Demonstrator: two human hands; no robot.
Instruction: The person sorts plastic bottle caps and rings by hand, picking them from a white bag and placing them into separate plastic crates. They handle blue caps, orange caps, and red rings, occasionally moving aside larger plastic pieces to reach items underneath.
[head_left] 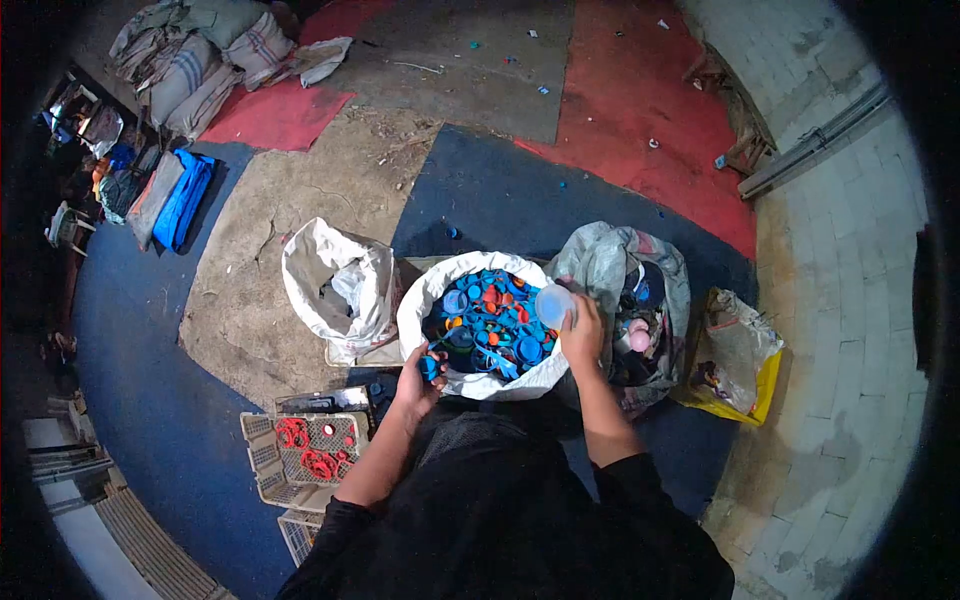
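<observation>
In front of me stands a white sack (413,312) with its rim rolled down, full of mostly blue plastic caps (490,325) with some red and orange ones among them. My right hand (582,335) grips a translucent whitish plastic cup or lid (554,306) above the sack's right side. At the sack's left rim, my left hand (416,383) is closed around a small blue cap (429,367). The far edge of the whitish piece is visible, but my right fingertips are partly hidden.
A white sack (303,292) stands left, a grey sack (672,262) with dark and pink items right, and a yellow-edged bag (768,388) beyond. A plastic crate (263,485) with red pieces lies lower left. Filled sacks (180,85) are piled at the back; a block wall (830,280) bounds the right.
</observation>
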